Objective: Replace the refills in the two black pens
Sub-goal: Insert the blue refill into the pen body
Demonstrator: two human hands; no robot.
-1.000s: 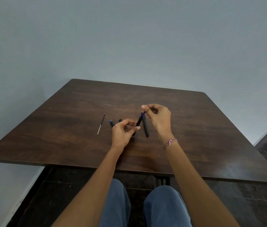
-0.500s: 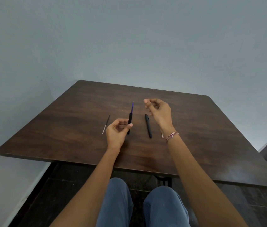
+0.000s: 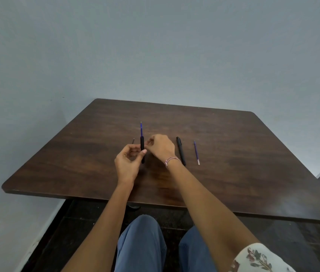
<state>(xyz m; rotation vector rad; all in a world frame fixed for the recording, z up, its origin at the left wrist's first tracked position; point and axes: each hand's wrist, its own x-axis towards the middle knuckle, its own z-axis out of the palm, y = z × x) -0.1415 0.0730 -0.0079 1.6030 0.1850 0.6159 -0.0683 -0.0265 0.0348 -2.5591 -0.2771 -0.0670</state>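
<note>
My left hand (image 3: 127, 163) pinches a black pen barrel (image 3: 142, 146) and holds it upright above the table. A blue refill (image 3: 141, 129) sticks out of the barrel's top. My right hand (image 3: 161, 147) sits just right of the barrel with its fingertips pinched close to it; whether they touch it or hold a small part I cannot tell. The second black pen (image 3: 180, 151) lies on the table to the right of my right hand. A loose blue refill (image 3: 196, 153) lies further right. Another thin refill (image 3: 133, 141) peeks out left of the barrel.
The brown wooden table (image 3: 233, 183) stands against a grey wall, with its near edge just past my knees. A dark tiled floor shows below and at the right.
My right hand has moved left from above the lying pen to the upright barrel. The left hand keeps its hold on the barrel. The camera has tilted, and the loose refill at the right has come into sight.
</note>
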